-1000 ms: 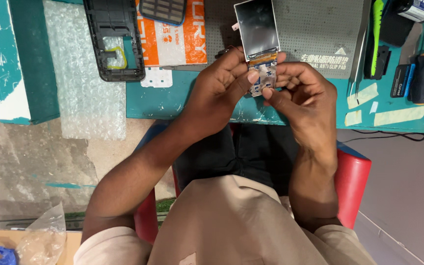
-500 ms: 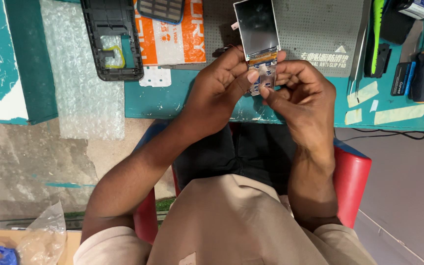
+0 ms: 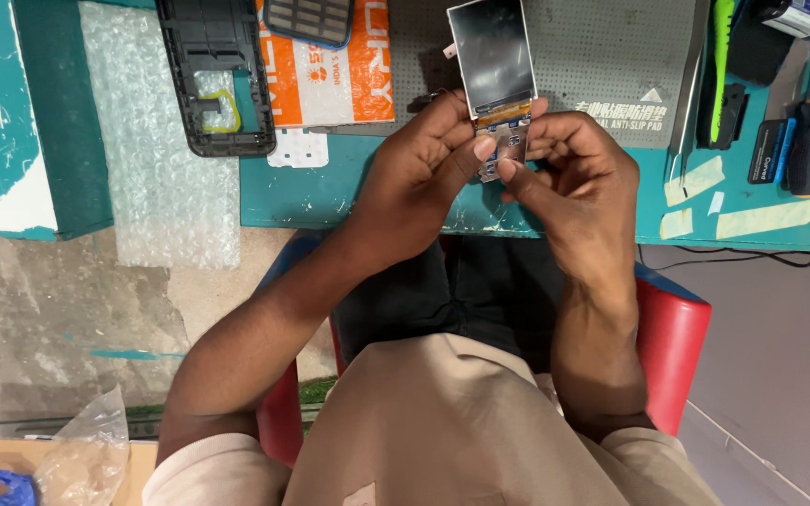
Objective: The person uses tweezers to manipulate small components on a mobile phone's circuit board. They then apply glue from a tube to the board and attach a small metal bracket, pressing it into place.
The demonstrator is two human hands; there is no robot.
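Observation:
My left hand (image 3: 424, 183) and my right hand (image 3: 569, 173) meet over the near edge of the teal bench (image 3: 330, 197). Between their fingertips they hold a small phone display module (image 3: 494, 61): a dark glossy screen with a short flex strip and metal contacts at its lower end. The screen sticks up above my fingers, tilted slightly left. My left thumb and forefinger pinch the flex part from the left. My right thumb and forefinger press it from the right.
A grey anti-slip mat (image 3: 602, 56) lies behind the hands. A black phone housing (image 3: 217, 75) rests on bubble wrap (image 3: 157, 141), beside an orange box (image 3: 330, 75) with a keypad (image 3: 309, 19). Tweezers (image 3: 691, 84), green tool (image 3: 722, 47), and screwdriver (image 3: 808, 141) are at right. I sit on a red chair (image 3: 672, 347).

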